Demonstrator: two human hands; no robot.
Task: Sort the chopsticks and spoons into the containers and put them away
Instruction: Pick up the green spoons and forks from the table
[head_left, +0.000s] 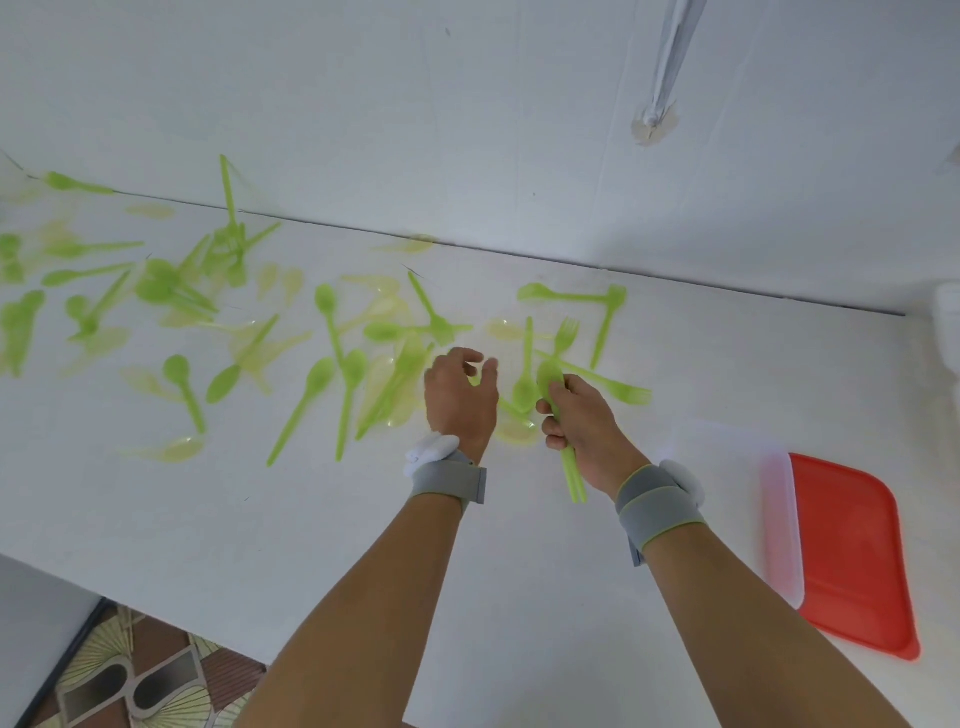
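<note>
We see a white table (519, 545) scattered with plastic cutlery: bright green spoons (311, 395) and paler, yellowish clear spoons (171, 449) lie strewn from the far left edge across to the middle, some overlapping in loose heaps, and a few green forks (563, 335) lie among them near the centre.

The right hand (576, 421) has its fingers curled round a small bunch of green cutlery (571, 467); the bowls stick up past the knuckles and the handles poke out below the wrist. How many pieces it grips we cannot tell.

The left hand (460, 397) is just beside it, over the spoons, with thumb and fingers bent in a loose claw. It seems to hold nothing, though blur hides whether a fingertip touches a piece.

Both wrists wear grey straps (449, 480) with white pieces attached.

At the right, near the table's front edge, sits a clear container (779, 530) with a red lid (852, 556) lying on it. The blur and the lid keep us from seeing what is inside. Another white object shows at the far right edge, too cropped to identify.
</note>
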